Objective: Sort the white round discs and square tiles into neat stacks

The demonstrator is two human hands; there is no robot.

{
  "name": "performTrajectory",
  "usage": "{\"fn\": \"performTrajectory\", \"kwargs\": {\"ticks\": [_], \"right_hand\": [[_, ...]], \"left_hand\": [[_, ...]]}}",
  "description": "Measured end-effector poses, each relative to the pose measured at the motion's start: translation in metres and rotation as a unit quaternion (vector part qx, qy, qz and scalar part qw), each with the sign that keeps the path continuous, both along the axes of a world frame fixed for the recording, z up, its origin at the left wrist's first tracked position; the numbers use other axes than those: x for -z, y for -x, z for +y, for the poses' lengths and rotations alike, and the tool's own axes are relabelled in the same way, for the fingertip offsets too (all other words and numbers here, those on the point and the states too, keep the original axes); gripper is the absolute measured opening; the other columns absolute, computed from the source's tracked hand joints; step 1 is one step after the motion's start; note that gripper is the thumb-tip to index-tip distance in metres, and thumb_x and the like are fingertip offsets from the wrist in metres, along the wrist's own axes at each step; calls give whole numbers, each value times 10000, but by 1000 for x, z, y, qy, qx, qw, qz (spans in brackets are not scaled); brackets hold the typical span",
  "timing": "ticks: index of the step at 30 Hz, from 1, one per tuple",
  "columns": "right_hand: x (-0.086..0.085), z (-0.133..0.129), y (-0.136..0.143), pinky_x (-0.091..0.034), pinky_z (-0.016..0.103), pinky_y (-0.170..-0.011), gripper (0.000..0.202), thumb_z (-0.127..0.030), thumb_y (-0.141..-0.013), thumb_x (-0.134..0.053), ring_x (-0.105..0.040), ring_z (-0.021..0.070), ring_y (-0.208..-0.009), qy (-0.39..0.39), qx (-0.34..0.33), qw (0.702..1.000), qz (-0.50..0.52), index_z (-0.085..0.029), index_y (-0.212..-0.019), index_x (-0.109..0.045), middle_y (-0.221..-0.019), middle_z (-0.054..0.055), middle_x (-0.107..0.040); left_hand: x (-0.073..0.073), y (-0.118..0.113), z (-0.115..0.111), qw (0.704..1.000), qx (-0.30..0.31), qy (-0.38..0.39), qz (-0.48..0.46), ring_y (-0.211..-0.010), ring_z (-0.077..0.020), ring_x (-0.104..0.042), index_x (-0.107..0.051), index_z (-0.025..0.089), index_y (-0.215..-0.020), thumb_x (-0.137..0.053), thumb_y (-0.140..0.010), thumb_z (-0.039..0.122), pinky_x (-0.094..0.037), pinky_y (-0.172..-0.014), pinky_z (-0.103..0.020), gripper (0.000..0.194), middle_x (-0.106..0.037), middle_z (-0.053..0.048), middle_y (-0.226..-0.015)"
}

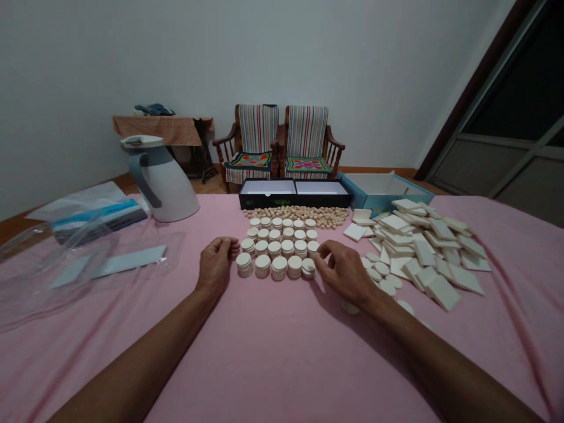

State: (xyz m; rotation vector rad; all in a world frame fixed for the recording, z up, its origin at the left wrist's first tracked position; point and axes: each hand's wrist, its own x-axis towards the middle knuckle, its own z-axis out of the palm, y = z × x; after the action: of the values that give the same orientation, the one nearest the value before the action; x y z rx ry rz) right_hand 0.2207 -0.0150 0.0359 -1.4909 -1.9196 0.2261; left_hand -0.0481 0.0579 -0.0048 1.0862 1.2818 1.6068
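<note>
Short stacks of pale round wooden discs (279,267) stand in rows at the middle of a pink-covered table. My left hand (215,261) rests at the left side of the rows, its fingers curled together; nothing shows in it. At the right end of the front row, my right hand (341,267) has its thumb and fingertips pinched at the edge of the last stack (308,268), on a disc mostly hidden by the fingers. Loose discs (388,286) lie beyond and beneath my right wrist. Behind the rows spreads a band of small wooden beads (304,216).
To the right is a heap of square wooden tiles (423,247), with a blue box (388,191) behind. A black divided tray (264,200) stands at the back. On the left are a white jug (170,188), a blue package (101,220) and clear plastic packaging (79,276).
</note>
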Motion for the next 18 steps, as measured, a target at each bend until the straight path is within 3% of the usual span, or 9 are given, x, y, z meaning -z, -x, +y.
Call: {"fn": "performTrajectory", "kwargs": {"ticks": [2, 5, 9, 13, 18], "right_hand": [[-5, -2, -6, -319, 235, -532, 261, -331, -866, -463, -458, 105, -535, 9, -24, 1000, 2, -178, -666, -533, -607, -5, -542], [-11, -6, -11, -274, 224, -495, 338, -315, -886, -424, -399, 89, -490, 71, -128, 989, -4, -171, -602, -540, -517, -34, -475], [-9, -12, -8, -319, 225, -538, 276, -269, -869, -438, -470, 105, -528, 139, -230, 963, -33, -176, -716, -649, -565, -19, -575], [-5, -14, -3, -348, 231, -583, 239, -226, -850, -451, -524, 125, -575, 155, -228, 959, -64, -204, -847, -689, -647, 9, -650], [-11, -12, -8, -313, 226, -537, 248, -229, -837, -457, -484, 110, -515, 153, -187, 967, -77, -201, -908, -694, -573, -13, -591]], "left_hand": [[0, 0, 0, 1000, 1, 1, 2, -611, -128, -586, -633, 130, -740, -617, -679, 376, -468, -594, -248, 253, -639, -36, -681], [-1, -1, -1, 1000, 0, 3, 3, -600, -123, -581, -636, 131, -735, -619, -675, 364, -464, -588, -245, 242, -639, -33, -679], [-2, -1, -2, 1000, 0, 3, 2, -593, -117, -573, -635, 131, -730, -616, -678, 355, -459, -589, -240, 230, -633, -28, -669], [-2, -1, -2, 1000, 3, 3, 5, -601, -116, -576, -639, 129, -732, -618, -685, 340, -453, -591, -236, 217, -634, -28, -672], [0, 0, -1, 1000, 6, 1, 5, -605, -108, -573, -641, 133, -736, -613, -697, 340, -451, -601, -227, 213, -639, -24, -678]]}}
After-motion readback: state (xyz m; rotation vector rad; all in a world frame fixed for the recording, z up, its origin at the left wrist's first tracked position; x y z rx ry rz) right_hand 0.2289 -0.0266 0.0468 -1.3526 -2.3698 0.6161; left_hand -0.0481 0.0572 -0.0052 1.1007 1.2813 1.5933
